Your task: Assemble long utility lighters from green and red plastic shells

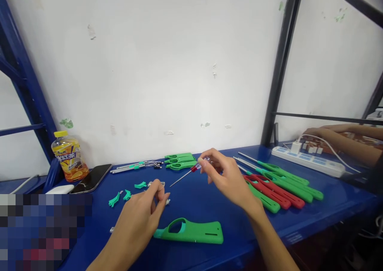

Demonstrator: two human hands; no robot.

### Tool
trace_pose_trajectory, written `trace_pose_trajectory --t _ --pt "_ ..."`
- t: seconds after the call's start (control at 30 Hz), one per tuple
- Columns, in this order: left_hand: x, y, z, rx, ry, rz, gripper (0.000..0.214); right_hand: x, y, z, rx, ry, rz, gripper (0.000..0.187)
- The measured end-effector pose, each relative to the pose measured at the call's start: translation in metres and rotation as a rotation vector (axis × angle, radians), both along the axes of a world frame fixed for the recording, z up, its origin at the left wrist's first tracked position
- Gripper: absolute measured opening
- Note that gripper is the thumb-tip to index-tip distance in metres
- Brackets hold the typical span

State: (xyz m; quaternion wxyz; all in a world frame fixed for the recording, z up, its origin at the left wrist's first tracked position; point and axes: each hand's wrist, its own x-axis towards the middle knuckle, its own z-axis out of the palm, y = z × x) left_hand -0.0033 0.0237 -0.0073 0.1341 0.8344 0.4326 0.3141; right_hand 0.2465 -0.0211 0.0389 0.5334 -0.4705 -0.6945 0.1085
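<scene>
My right hand [227, 179] is closed on the red handle of a small screwdriver [187, 174], whose thin shaft points left and down toward the blue table [197, 201]. My left hand [143, 215] hovers over the table with thumb and forefinger pinched on a tiny metal part [166, 201]. Just in front of it lies a green plastic lighter handle shell [191, 232]. Small teal plastic pieces [127, 194] lie to the left of my left hand.
Green shells [179, 161] and thin metal tubes [136, 166] lie at the back. Assembled green and red long lighters [278, 187] sit right. A drink bottle [69, 156] and phone [92, 178] stand left. Another person's arms [347, 139] rest beyond a white power strip [308, 159].
</scene>
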Motion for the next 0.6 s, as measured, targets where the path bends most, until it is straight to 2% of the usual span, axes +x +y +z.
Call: trace_pose_trajectory --t 0.13,0.2,0.4,0.6 --pt "0.008 -0.009 -0.007 -0.06 -0.174 -0.068 0.023 0.001 -0.003 0.002 -0.013 0.07 0.05 0.022" --pt "0.011 -0.014 -0.008 -0.095 -0.274 -0.063 0.029 0.002 -0.005 0.003 -0.034 0.092 0.07 0.024" --pt "0.014 -0.018 -0.002 -0.34 -0.527 -0.073 0.047 0.006 -0.009 0.004 -0.022 0.222 0.158 0.027" --pt "0.018 -0.02 0.007 -0.522 -0.757 -0.102 0.052 0.008 -0.008 0.003 0.032 0.246 0.166 0.023"
